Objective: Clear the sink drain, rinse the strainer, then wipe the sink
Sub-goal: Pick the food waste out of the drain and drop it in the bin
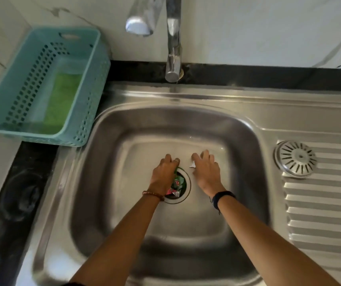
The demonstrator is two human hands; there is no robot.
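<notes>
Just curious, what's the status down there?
Left hand over drain, on wrapper scraps. Right hand beside white scrap. Strainer out on drainboard.

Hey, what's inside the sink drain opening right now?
The drain opening holds crumpled wrapper scraps, green and red with some silver. The left hand covers its left part, so what lies there, or deeper under the scraps, cannot be seen. The strainer sits out on the drainboard.

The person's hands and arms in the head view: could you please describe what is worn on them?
Both forearms are bare, no sleeves in view. The left hand has a reddish-brown beaded bracelet at the wrist. The right hand has a dark band at the wrist.
</notes>
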